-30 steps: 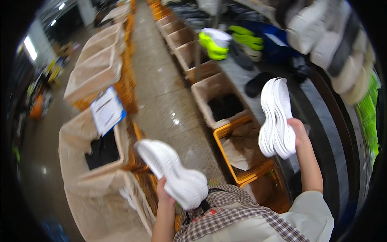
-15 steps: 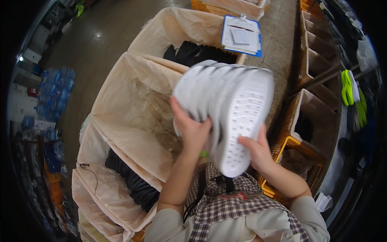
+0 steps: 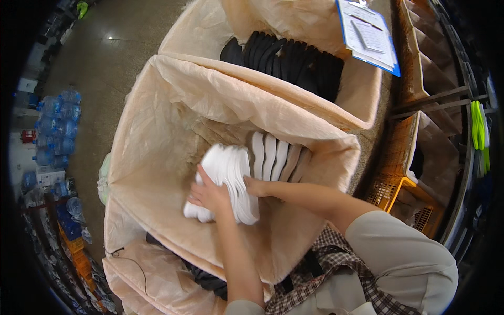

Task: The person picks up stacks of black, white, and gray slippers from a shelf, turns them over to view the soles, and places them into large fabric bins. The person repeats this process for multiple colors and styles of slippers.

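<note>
White soles (image 3: 231, 181) clasped between both hands inside beige sack (image 3: 157, 121); black soles (image 3: 294, 63) next sack.

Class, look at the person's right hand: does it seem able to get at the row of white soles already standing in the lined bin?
Probably yes. The right hand is already down inside the lined bin, at the edge of the white stack, and the standing row of white soles lies just beyond its fingers with nothing between.

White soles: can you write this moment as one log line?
left hand: on white soles | right hand: against stack | place: lined bin
</note>
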`<action>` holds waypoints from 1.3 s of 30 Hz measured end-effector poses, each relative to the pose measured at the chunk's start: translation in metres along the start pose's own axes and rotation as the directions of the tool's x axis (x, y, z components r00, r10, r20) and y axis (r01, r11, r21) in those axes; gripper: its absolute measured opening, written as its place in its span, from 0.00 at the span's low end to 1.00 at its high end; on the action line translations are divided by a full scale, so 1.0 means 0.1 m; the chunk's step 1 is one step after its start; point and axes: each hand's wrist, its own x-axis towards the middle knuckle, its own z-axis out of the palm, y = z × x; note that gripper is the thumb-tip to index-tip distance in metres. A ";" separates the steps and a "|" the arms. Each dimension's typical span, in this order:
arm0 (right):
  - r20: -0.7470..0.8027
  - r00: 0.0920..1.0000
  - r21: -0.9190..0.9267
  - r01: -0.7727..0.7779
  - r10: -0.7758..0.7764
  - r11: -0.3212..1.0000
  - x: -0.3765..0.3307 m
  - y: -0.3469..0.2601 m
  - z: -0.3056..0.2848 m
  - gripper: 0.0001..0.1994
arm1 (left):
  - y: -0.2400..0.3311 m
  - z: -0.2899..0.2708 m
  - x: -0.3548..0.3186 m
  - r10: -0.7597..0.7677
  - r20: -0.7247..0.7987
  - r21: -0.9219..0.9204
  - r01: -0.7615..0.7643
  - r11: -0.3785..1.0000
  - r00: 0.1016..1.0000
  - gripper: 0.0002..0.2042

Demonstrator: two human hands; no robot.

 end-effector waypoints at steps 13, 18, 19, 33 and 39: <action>0.424 0.903 -0.744 0.304 0.069 0.595 -0.60 -0.40 -0.19 0.10 | -0.18 1.17 -0.38 0.211 0.414 -0.221 -0.128 0.967 0.885 0.59; 0.346 0.821 -0.651 0.558 -0.454 0.514 -1.52 -0.98 -0.29 0.09 | -0.22 1.73 -0.63 0.214 0.084 -0.081 -0.207 0.975 0.973 0.57; 0.268 0.765 -0.595 0.610 -0.586 0.523 -1.70 -1.01 -0.36 0.10 | -0.24 1.88 -0.67 0.202 0.042 -0.049 -0.200 0.979 0.979 0.56; -0.235 0.779 -0.568 0.376 -0.582 0.732 -3.38 -0.81 -0.58 0.07 | -0.36 1.34 -0.33 0.517 0.197 -0.081 -0.512 0.855 0.833 0.48; -0.506 0.671 -0.593 0.186 -0.542 0.784 -4.37 -0.63 -0.90 0.10 | 0.78 0.04 -0.11 0.697 0.165 -0.215 -0.664 0.716 0.698 0.44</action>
